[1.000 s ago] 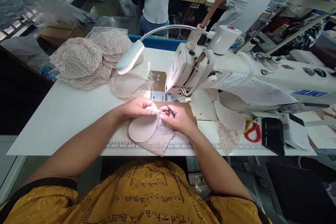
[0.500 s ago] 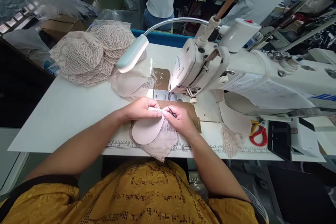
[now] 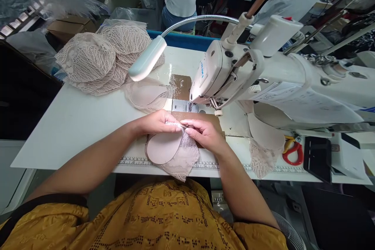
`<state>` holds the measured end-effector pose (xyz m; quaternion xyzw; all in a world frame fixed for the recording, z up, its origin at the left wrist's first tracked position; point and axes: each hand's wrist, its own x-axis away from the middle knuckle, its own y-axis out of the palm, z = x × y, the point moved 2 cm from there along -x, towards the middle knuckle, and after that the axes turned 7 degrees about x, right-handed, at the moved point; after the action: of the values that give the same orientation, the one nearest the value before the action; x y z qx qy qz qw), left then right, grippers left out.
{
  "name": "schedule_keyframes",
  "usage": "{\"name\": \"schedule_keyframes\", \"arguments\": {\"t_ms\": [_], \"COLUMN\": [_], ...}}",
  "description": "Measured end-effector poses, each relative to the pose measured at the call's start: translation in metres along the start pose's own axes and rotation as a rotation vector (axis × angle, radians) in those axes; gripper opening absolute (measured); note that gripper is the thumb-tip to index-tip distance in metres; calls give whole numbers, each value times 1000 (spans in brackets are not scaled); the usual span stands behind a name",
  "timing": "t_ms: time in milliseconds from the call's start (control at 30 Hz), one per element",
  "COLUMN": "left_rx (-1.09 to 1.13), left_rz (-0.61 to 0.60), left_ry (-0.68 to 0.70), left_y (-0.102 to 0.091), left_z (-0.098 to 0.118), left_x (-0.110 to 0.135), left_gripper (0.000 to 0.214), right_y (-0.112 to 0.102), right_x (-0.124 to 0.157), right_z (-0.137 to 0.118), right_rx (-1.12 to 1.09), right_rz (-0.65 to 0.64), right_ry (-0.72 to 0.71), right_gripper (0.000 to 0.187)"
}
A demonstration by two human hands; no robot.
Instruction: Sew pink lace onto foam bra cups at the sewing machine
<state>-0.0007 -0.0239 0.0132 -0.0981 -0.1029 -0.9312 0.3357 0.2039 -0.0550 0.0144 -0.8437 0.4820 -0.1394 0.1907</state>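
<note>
My left hand (image 3: 159,122) is closed, its thumb and fingers pinching the upper edge of a pale pink lace bra cup piece (image 3: 187,154). A smooth oval pad (image 3: 164,147) lies on that piece, below my fingers. My right hand (image 3: 203,133) meets the left at the same edge, thumb and fingers closed on a small, thin pointed tool (image 3: 184,125); most of it is hidden, so its exact kind does not show. Just beyond both hands is the sewing machine's needle area (image 3: 191,106), apart from the lace piece.
A white sewing machine (image 3: 231,70) fills the right side, with a lamp (image 3: 148,58) arching left. Stacked lace cups (image 3: 96,60) sit back left. Another cup piece (image 3: 146,95) lies nearer. At right are lace pieces (image 3: 265,136), red-and-yellow scissors (image 3: 293,152) and a black phone (image 3: 318,158).
My right fingers have straightened and shifted on the pointed tool, whose thin tip now lies at the lace edge. My left hand keeps its pinch. The view has shifted slightly.
</note>
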Motion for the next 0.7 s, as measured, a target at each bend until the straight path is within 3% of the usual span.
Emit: {"name": "schedule_keyframes", "arguments": {"t_ms": [267, 533, 633, 700], "left_rx": [-61, -47, -60, -101], "left_rz": [-93, -85, -62, -86], "left_ry": [9, -4, 27, 48], "left_y": [0, 3, 4, 1], "left_z": [-2, -2, -2, 2], "left_x": [-2, -1, -3, -2], "left_gripper": [50, 40, 36, 31], "right_y": [7, 11, 15, 16], "right_x": [-2, -3, -4, -6], "right_z": [-8, -9, -4, -2], "right_rx": [52, 71, -26, -46], "right_rz": [-12, 93, 146, 126], "right_ry": [0, -15, 37, 68], "right_gripper": [20, 13, 19, 35]}}
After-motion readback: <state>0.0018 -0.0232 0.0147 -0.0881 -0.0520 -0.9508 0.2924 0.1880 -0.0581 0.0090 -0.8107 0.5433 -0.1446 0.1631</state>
